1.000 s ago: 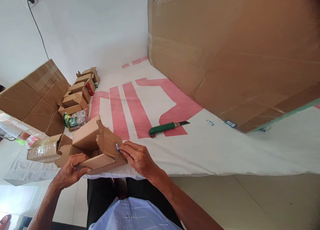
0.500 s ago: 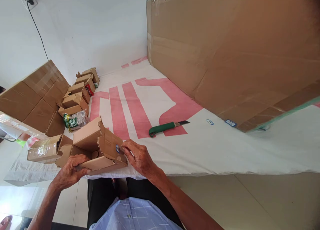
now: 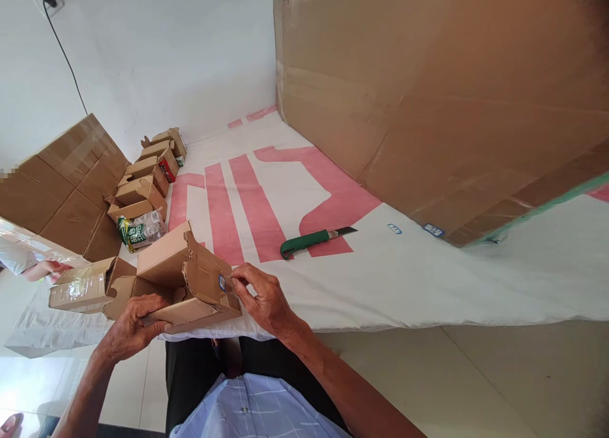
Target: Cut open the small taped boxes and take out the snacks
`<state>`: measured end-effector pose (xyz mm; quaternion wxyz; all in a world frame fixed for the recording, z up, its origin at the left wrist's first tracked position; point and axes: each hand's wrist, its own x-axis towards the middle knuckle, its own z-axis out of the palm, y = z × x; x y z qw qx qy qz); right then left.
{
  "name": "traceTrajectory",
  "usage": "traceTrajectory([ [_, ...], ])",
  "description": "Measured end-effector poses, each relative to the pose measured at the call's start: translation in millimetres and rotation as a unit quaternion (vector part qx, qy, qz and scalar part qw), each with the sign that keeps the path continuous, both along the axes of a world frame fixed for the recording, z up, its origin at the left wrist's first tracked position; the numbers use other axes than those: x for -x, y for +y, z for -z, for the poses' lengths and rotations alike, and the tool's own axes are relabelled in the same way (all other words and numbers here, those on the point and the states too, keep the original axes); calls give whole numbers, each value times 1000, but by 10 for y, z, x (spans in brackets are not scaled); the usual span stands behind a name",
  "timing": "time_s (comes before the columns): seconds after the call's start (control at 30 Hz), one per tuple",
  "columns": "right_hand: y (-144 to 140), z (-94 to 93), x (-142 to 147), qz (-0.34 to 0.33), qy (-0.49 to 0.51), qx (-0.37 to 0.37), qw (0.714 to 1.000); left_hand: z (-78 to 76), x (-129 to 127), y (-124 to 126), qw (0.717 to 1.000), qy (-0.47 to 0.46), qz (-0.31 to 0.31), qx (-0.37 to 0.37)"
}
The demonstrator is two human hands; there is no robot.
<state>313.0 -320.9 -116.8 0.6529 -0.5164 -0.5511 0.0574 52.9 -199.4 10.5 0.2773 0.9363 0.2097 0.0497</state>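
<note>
Left hand [image 3: 128,327] clamped under the near edge of a small cardboard box [image 3: 188,283], at the front edge of the white sheet [image 3: 428,279]. Right hand [image 3: 264,298] with fingertips pinched together at a blue sticker [image 3: 222,283] on the box flap. Green-handled knife [image 3: 311,240] lying farther out on the sheet, well apart from both.

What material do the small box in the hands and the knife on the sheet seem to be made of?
The small box looks like brown corrugated cardboard with a matt finish: its cut edge shows a wavy fluted layer. The knife seems to have a green plastic or rubber handle, smooth and slightly glossy, and a dark blade, probably metal, though it is too small to be sure.
</note>
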Motion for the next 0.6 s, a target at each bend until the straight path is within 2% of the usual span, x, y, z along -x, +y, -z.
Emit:
traceTrajectory([
  [0.27, -8, -75, 1, -63, 6, -3, 998, -13, -24, -18, 1000, 13, -3, 0],
  [0.6, -25, -106, 14, -52, -31, -12, 998, -5, -27, -24, 1000, 5, 0, -2],
])
